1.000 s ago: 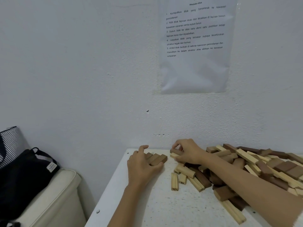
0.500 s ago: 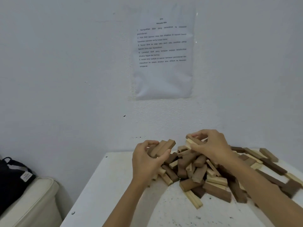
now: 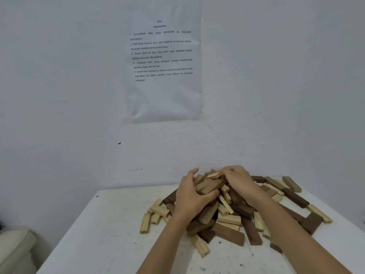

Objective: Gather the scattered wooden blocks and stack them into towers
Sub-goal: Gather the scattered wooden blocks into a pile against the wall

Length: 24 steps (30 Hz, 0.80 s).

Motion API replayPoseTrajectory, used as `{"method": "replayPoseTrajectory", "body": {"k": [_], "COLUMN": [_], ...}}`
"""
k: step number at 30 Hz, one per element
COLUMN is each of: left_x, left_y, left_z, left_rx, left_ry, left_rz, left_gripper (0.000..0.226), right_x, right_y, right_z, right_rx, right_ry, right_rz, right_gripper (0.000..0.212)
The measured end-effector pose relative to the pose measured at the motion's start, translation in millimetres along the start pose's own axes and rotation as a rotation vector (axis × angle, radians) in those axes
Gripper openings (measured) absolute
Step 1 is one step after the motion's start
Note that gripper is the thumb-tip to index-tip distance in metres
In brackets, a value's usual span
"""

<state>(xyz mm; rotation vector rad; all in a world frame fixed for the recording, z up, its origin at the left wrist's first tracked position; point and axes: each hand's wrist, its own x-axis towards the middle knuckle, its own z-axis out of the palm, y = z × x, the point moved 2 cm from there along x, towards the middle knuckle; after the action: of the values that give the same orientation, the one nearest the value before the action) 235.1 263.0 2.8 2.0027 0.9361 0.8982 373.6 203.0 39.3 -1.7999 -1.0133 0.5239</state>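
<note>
One white, speckled worktop (image 3: 110,244) carries one heap of pale and dark rectangular wooden blocks (image 3: 229,232). They overlap too much for an exact count, but there are several dozen. A few lie loose at the heap's left and right edges. Two hands work at the top of the heap. The left hand (image 3: 192,200) grips a few medium-brown wooden blocks (image 3: 212,184) held side by side. The right hand (image 3: 239,179) curls its fingers round one small pale wooden block (image 3: 214,175). Behind stands a plain white wall (image 3: 59,95) with one printed paper sheet (image 3: 166,99).

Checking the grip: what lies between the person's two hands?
Head view: a bundle of mid-brown wooden blocks and one pale wooden block, held between the left hand and right hand.
</note>
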Motion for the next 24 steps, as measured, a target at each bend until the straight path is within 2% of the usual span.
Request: {"method": "replayPoseTrajectory", "body": {"k": [2,7,11,14,19,24], "left_x": [-2,-11,-19,-31,-47,-65], "left_y": [4,17,32,49,68,83], "left_z": [-3,-12,-17,-11,27,74], "left_rx": [-0.052,-0.214,-0.191,-0.164,-0.026,0.235], "left_ry": [-0.008,0.002,0.055,0.024,-0.117,-0.236], "left_rz": [-0.021,-0.067,0.005,0.096,0.221,0.290], "left_gripper": [0.081,0.054,0.047,0.042,0.034,0.054], "right_x": [-3,-15,-36,-58,-77,-84], "right_y": [-2,-16,-42,-39,23,85], "right_z": [0,-16,-65,-102,-141,-159], "right_rx": [-0.026,-0.071,-0.077,-0.109,-0.279,-0.323], "right_ry": [-0.024,-0.037,-0.024,-0.013,-0.087,0.004], "right_rz": [-0.011,-0.066,-0.209,-0.301,-0.183,-0.100], "right_gripper": [0.041,0.038,0.031,0.025,0.022,0.022]}}
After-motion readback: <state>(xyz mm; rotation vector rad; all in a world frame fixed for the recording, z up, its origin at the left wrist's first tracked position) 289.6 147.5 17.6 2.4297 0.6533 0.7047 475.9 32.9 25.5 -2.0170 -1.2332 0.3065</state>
